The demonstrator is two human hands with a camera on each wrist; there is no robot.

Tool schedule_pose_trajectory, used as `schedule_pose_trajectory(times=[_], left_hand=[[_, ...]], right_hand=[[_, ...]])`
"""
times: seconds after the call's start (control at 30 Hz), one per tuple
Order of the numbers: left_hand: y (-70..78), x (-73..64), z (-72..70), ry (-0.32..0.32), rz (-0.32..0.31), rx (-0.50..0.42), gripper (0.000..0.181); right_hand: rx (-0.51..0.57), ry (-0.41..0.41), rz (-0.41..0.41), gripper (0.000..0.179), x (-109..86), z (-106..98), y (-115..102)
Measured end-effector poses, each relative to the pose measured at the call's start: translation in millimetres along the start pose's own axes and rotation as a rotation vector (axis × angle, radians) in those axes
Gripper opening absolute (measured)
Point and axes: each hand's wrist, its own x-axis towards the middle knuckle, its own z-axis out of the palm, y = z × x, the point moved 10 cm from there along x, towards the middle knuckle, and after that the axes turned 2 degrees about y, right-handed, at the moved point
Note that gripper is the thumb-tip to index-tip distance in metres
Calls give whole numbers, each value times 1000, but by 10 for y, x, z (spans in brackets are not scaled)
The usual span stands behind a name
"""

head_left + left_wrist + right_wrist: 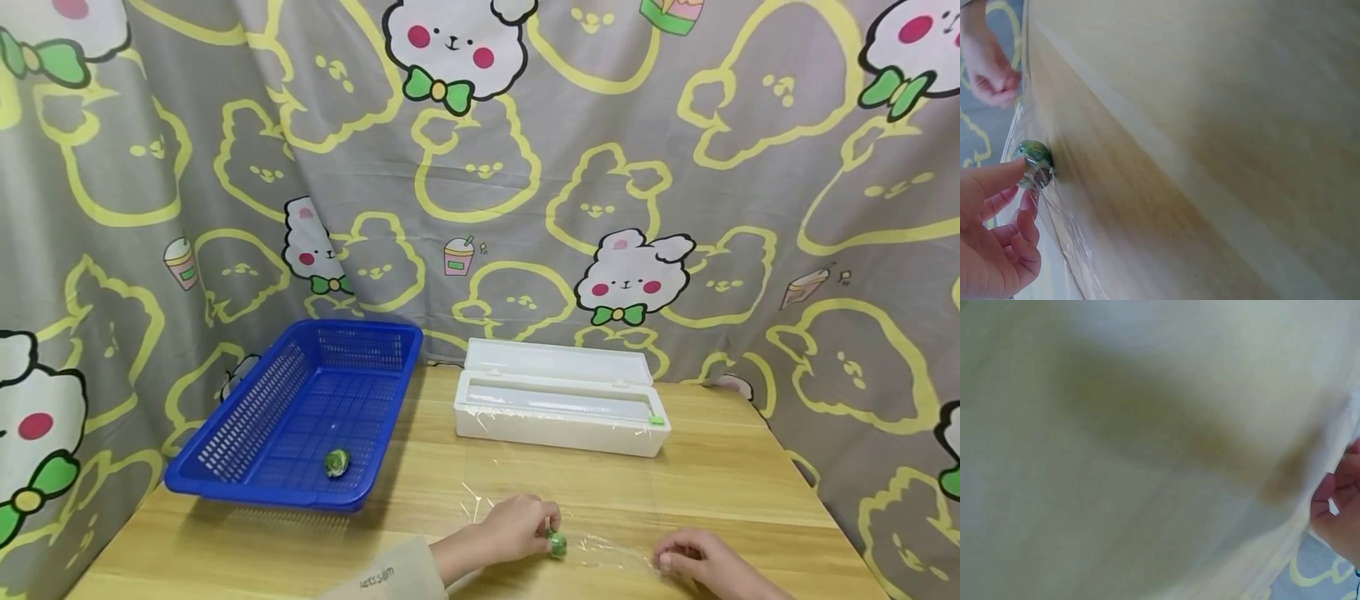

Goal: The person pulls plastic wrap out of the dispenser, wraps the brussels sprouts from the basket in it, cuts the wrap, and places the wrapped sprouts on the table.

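Fingers of the left hand (510, 531) close narrowly around a small green Brussels sprout (557, 545) in the head view, at the near middle of the surface (427, 467). To the right, the right hand (708, 563) has its fingers curled against the thumb, pinching the near right edge of the cling film (611, 552). That clear sheet reaches back to the white dispenser box (558, 432) at the far side; its outline is hard to follow against the wood. Another sprout (337, 462) lies in the blue basket (262, 494) on the left. Both arms run off the near edge.

In the left wrist view, thumb and fingers pinch the sprout, with wrinkled film at it; the right hand beyond is blurred.

The right wrist view shows mostly blurred surface. Curled fingers sit at its right edge, partly cut off, and their grip there cannot be told.
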Motion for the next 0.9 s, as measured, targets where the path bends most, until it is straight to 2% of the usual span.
schedule_pose_trajectory(times=[0.1,0.17,0.23,0.37,0.43,0.5,0.63,0.7,0.8,0.9], left_hand=[[-13,-7,10,-3,-10,-12,21],[-18,-13,4,-6,-21,-16,21],[-42,-14,14,-13,-34,-26,21],[-109,-11,40,-28,-61,-53,21],[-138,-11,49,-36,-73,-79,21],[-150,-13,51,-45,-80,-110,21],[-161,-1,76,-85,-89,-188,19],[-158,12,86,-100,-73,-208,17],[-174,36,88,-100,-70,-215,15],[-189,46,90,-99,-92,-232,14]], right_hand=[[-85,93,-102,15,82,14,-237],[-153,125,-205,13,173,114,-445],[-200,121,-253,14,297,262,-604],[-317,133,-200,21,600,478,-750],[-347,137,-139,23,730,538,-748],[-362,137,-111,23,818,592,-734],[-388,144,-123,24,878,664,-702],[-412,166,-144,26,875,668,-697],[-451,204,-182,28,864,657,-717],[-466,218,-174,26,871,640,-704]])
